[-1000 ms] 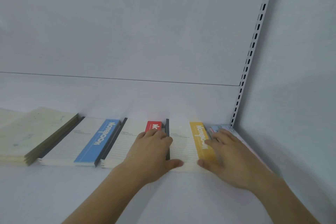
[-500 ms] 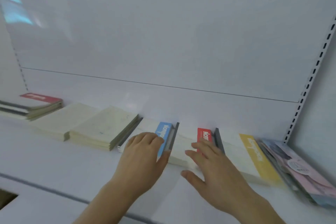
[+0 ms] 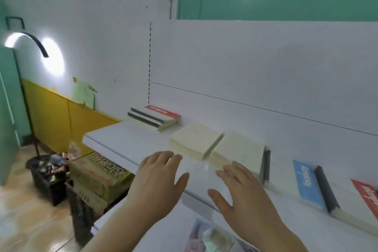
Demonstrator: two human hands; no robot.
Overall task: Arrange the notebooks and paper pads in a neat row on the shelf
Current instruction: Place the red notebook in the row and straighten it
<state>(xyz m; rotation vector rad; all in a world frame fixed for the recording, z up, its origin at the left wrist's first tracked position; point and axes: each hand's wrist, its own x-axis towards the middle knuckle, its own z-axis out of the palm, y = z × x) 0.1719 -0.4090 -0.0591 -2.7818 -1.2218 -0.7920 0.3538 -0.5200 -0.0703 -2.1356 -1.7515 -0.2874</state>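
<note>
two cream paper pads (image 3: 195, 143) (image 3: 239, 154) lie side by side on the white shelf (image 3: 126, 139), between a red-topped notebook stack (image 3: 155, 117) and the blue notebook (image 3: 308, 184). our left hand (image 3: 161, 182) and right hand (image 3: 243, 194) hover before them, fingers spread, holding nothing. we judge the step to be squaring the pads; next, we press their edges flush.

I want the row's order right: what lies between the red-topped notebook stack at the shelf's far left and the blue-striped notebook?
In the head view, two cream paper pads lie side by side between the red-topped stack and the blue-striped notebook.
</note>
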